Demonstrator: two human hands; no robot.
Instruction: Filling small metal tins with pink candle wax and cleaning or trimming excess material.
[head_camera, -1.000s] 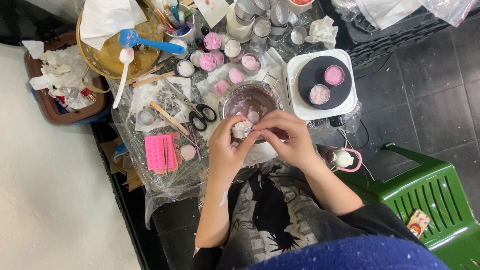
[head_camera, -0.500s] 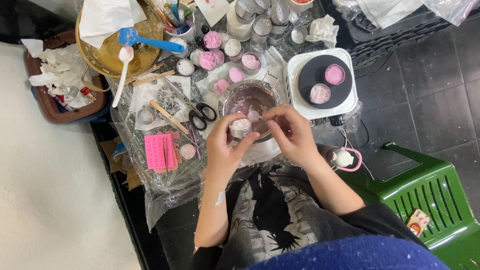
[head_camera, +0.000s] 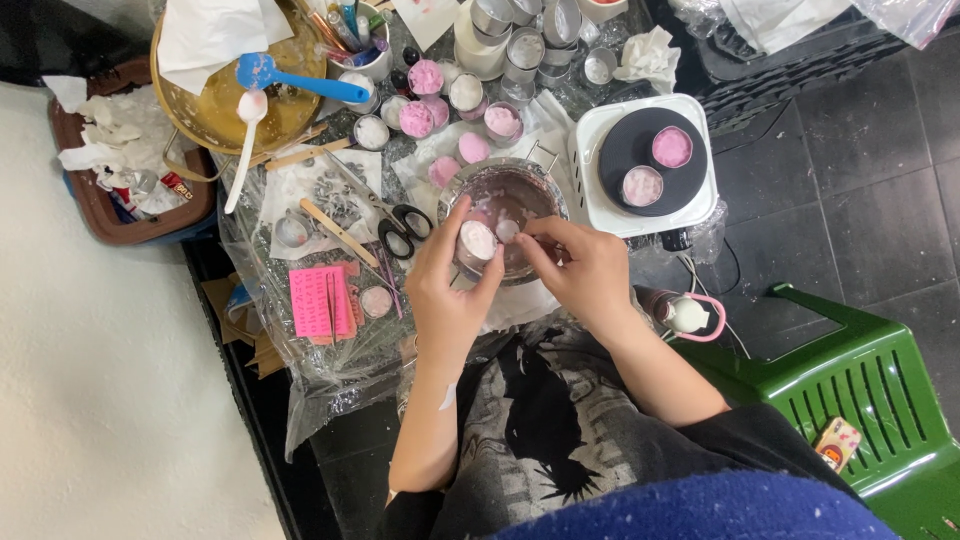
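My left hand holds a small round tin of pale pink wax over a metal bowl with purplish residue inside. My right hand is beside it, its fingertips pinching at a small white piece next to the tin's rim. Both hands hover over the bowl, above my lap and a dark patterned shirt.
A white hotplate with two pink-filled tins stands to the right. Several filled tins, black scissors, wooden sticks, a pink mat, a blue spoon on a gold tray, a green plastic chair.
Both hands have moved up from the bowl's near edge to over the bowl, carrying the tin with them; the right fingers stay at the tin's rim.
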